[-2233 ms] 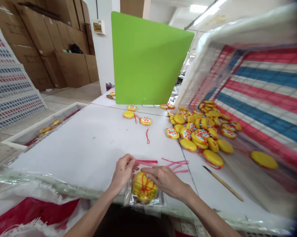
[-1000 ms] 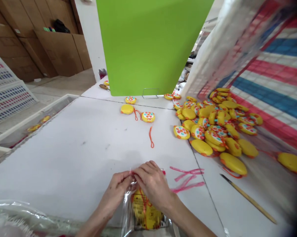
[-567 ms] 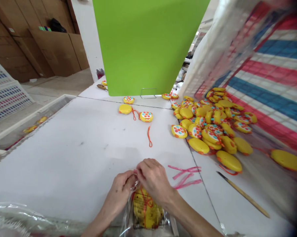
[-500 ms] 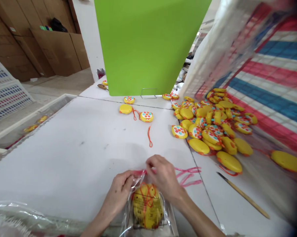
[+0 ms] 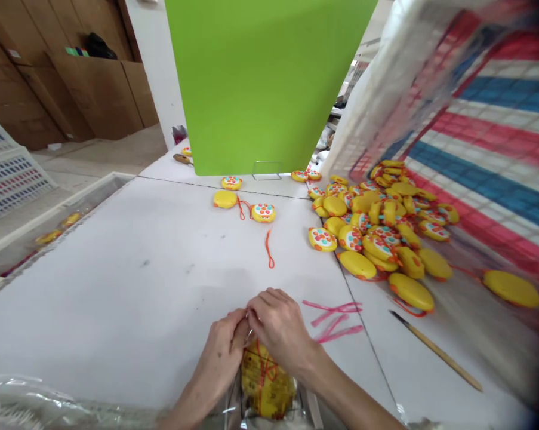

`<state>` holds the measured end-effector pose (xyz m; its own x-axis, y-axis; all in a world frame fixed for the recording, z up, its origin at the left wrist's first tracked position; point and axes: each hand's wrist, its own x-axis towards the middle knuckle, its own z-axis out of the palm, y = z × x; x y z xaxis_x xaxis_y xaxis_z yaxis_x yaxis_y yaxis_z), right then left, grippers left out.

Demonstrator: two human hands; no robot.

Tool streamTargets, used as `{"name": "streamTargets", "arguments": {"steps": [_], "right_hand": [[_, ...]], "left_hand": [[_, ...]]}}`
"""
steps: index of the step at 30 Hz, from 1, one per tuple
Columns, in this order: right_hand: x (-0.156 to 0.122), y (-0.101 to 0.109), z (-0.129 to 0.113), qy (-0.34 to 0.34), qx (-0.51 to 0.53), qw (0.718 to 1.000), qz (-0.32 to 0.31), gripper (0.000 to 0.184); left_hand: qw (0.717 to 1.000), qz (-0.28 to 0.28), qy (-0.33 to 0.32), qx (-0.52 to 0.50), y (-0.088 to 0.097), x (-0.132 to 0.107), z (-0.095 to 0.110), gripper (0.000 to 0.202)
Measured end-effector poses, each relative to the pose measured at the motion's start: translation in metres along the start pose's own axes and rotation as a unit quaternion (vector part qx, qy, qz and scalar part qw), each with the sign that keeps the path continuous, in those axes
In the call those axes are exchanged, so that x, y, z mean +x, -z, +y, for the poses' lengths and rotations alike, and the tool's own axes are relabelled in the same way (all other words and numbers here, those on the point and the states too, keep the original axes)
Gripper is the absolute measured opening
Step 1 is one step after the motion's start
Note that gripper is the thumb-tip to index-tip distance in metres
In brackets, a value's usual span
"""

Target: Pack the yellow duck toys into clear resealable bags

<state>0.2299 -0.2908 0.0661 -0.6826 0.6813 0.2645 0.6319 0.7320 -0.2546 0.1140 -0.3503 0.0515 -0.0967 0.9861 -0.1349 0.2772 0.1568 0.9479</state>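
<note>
**Q:** State of the hands?
**A:** Left hand [image 5: 215,358] and right hand [image 5: 276,334] are pressed close together, fingers curled inward, meeting at the gathered top of a clear plastic bag [image 5: 234,401]. They appear to pinch the film there. (Whatever else lies between the fingertips is hidden, so I cannot tell.)

**Q:** Where is the bag, and how does it look?
**A:** It lies at the near edge of the white table top [image 5: 117,286], just below the hands, its lower end cut off by the frame. Inside is a yellow disc [image 5: 267,382] crossed by orange cord, with dark print on its face. The film is wrinkled and catches the light.

**Q:** Why are things placed this way?
**A:** My judgement: the pinch gathers the film above the disc, keeping the bag's top narrow and the disc low inside. Pink strips [image 5: 334,316] lie just right of the right hand, probably kept there for easy reach.

**Q:** And farther out?
**A:** A heap of yellow discs [image 5: 367,227], many with orange and turquoise spots, sits right of centre beneath a tilted white mesh crate [image 5: 412,101]. A wooden-handled paintbrush [image 5: 437,352] lies nearby, and a loose orange cord [image 5: 268,249] lies beyond the hands.
</note>
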Motion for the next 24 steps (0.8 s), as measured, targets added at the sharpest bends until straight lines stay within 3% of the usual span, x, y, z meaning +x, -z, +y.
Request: {"name": "streamTargets", "arguments": {"steps": [2,5,9,11,16,22,24], "right_hand": [[-0.006,0.008,0.017,-0.053,0.066,0.996,0.028,0.014],[-0.029,0.023,0.06,-0.156,0.117,0.979,0.068,0.013],[-0.075,0.037,0.125,-0.295,0.026,0.953,0.063,0.018],[-0.098,0.04,0.146,-0.33,-0.018,0.941,0.072,0.021],[-0.129,0.041,0.156,-0.351,-0.06,0.931,0.076,0.025],[-0.137,0.05,0.159,-0.389,-0.074,0.915,0.078,0.024],[-0.137,0.054,0.157,-0.391,-0.072,0.916,0.052,0.026]], "left_hand": [[1.0,-0.012,0.001,-0.014,0.0,-0.002,-0.002,0.027],[0.997,-0.017,0.031,-0.065,0.002,-0.003,-0.008,0.025],[0.994,-0.004,0.043,-0.097,0.004,-0.001,-0.016,0.026],[0.993,-0.009,0.048,-0.105,0.004,0.002,-0.018,0.025],[0.992,-0.024,0.061,-0.109,0.002,0.005,-0.021,0.027],[0.985,-0.036,0.092,-0.142,0.005,0.006,-0.024,0.032],[0.983,-0.043,0.107,-0.141,0.007,0.006,-0.022,0.034]]}}
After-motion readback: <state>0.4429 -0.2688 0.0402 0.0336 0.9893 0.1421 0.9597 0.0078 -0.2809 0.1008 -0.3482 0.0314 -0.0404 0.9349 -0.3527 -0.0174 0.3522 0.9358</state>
